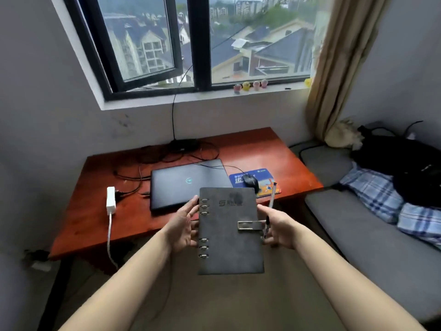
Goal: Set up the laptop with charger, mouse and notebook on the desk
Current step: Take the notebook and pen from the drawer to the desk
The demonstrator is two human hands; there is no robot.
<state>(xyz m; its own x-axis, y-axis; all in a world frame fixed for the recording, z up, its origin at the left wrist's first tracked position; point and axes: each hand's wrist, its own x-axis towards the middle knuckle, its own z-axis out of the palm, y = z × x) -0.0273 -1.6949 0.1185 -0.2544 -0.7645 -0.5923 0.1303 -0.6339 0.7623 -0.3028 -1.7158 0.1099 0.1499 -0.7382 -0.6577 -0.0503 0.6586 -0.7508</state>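
1. The notebook (230, 231) carries an embossed logo like a "5" or "S" with blurred characters, toward 12 o'clock on its cover.
2. The laptop (188, 185) lid shows a small teal round emblem, unreadable.
3. The mouse pad (259, 179) has white characters at its 9 o'clock side, too blurred to read.

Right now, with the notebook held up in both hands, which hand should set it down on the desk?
Probably the left. The left hand grips the ring-bound spine of the notebook, nearest the bare desk in front of the closed laptop. The right hand is also holding a pen.
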